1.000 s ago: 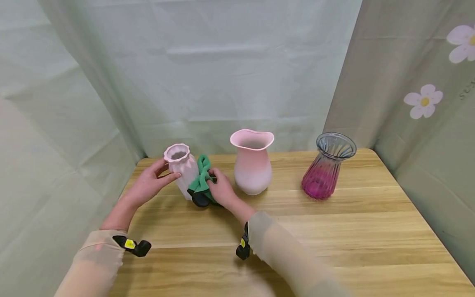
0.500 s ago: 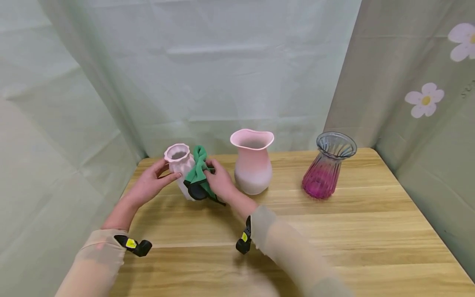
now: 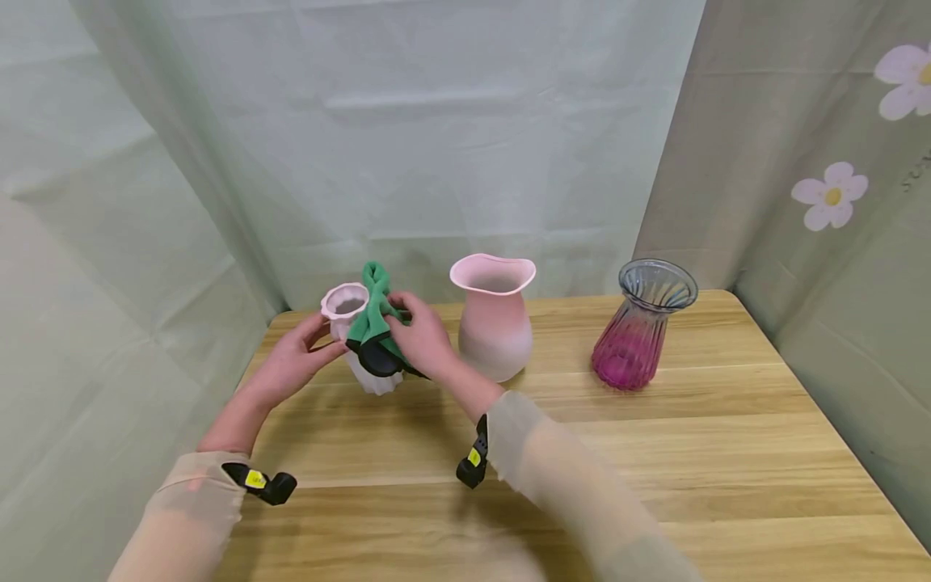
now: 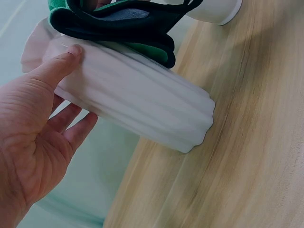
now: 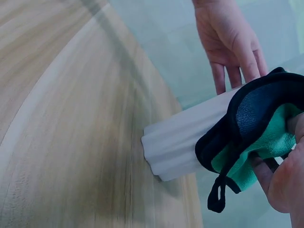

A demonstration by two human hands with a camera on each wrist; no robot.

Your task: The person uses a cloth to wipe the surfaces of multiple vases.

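Observation:
In the head view a small pale pink fluted vase (image 3: 378, 381) stands at the table's back left. My left hand (image 3: 287, 368) holds it just below the scalloped rim, thumb on the near side and fingers behind. A green cloth with black edging (image 3: 374, 315) is bunched in my right hand (image 3: 427, 341), which pinches it between thumb and fingers. The cloth lies against the vase's right side near the rim and covers part of the body. From the right wrist view, the cloth's black loop (image 5: 217, 197) hangs down. The left wrist view shows the vase's base (image 4: 199, 126) at the tabletop.
To the right of the right hand stands a larger pink-to-white vase (image 3: 496, 343) with a wavy rim. Farther right is a ribbed glass vase (image 3: 631, 347), grey above and magenta below. Curtains (image 3: 465, 162) hang behind the wooden table (image 3: 655, 469).
My right hand has carried the cloth up and to the left along the vase, from its lower side to the rim's height. My left hand has kept its hold.

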